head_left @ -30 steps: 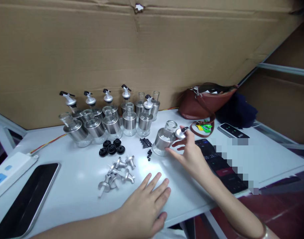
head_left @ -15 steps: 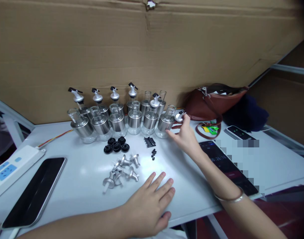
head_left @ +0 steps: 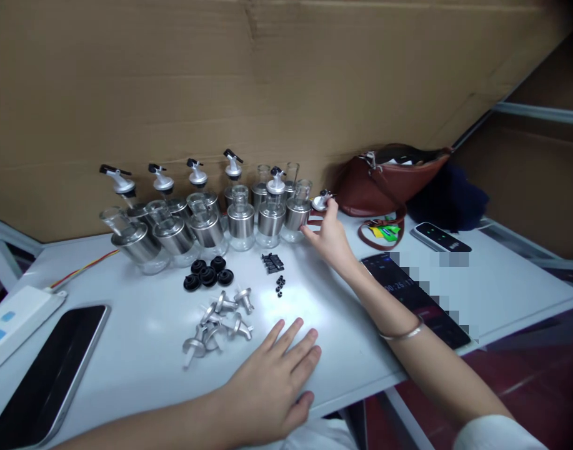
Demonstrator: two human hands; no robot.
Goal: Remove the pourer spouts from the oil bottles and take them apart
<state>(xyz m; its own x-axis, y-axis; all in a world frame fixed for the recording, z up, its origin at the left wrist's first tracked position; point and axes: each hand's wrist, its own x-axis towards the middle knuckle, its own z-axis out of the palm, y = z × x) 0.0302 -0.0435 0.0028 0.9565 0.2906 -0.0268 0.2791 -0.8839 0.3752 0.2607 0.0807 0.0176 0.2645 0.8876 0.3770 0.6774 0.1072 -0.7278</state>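
My left hand [head_left: 274, 378] lies flat on the white table, fingers spread, with nothing in it. Beyond the right end of the bottle rows, my right hand [head_left: 330, 240] pinches a silver pourer spout [head_left: 320, 202] with a black top; what is under the spout is hidden. The nearest glass bottle [head_left: 297, 214], with a steel band and a bare neck, stands just left of that hand. Loose silver spout pieces [head_left: 215, 325] lie in a pile left of my left hand. Behind them are several black stoppers [head_left: 208, 275], black levers [head_left: 272, 263] and tiny black caps [head_left: 279, 285].
More bottles stand in two rows along the cardboard wall [head_left: 174, 81]; several carry a pourer [head_left: 198, 173]. A brown handbag [head_left: 380, 181] sits at the back right. Phones [head_left: 52, 375] lie at left and right, and a power strip [head_left: 21, 319] is at the left edge.
The camera has turned slightly, so most things sit farther left in the picture. My right hand keeps its pinch on the pourer spout, and my left hand stays flat on the table.
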